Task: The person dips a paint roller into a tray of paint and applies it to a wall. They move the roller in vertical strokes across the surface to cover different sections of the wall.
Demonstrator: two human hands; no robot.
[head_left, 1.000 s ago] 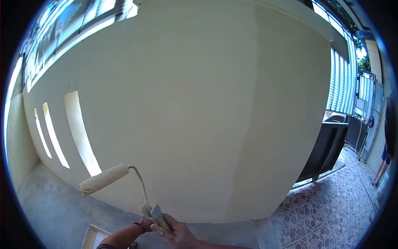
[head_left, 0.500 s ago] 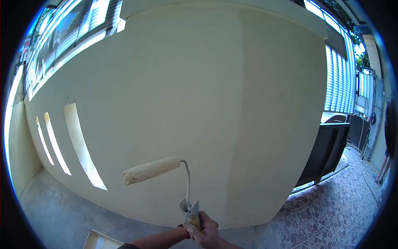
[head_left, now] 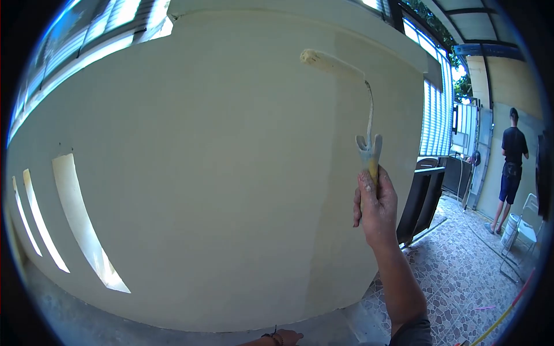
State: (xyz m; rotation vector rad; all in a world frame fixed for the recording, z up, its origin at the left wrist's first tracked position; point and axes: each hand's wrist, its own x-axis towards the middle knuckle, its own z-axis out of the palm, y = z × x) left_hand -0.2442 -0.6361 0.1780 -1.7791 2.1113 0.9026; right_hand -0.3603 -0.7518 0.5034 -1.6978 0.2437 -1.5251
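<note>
My right hand (head_left: 378, 205) is closed around the handle of a paint roller (head_left: 336, 64), raised toward the upper right of the wall. The roller's fuzzy cream sleeve lies over the edge between a lighter and a darker band of the painted wall (head_left: 248, 173). A bent metal rod runs down from it to a paint-smeared grip with a pale forked collar. At the bottom edge, my left hand (head_left: 289, 336) is low before the wall's foot, away from the roller, a bracelet at its wrist. Its fingers are mostly hidden.
Strips of sunlight fall on the wall's left side. Right of the wall are dark panels (head_left: 424, 202) on the stone-patterned floor (head_left: 430, 282). Farther right, a person (head_left: 512, 150) faces another wall, near a bucket (head_left: 510, 229) and a white folding chair (head_left: 526, 229).
The roller has gone from low on the left to high on the right. My left hand has come off the handle, leaving my right hand alone on it. The view has turned right.
</note>
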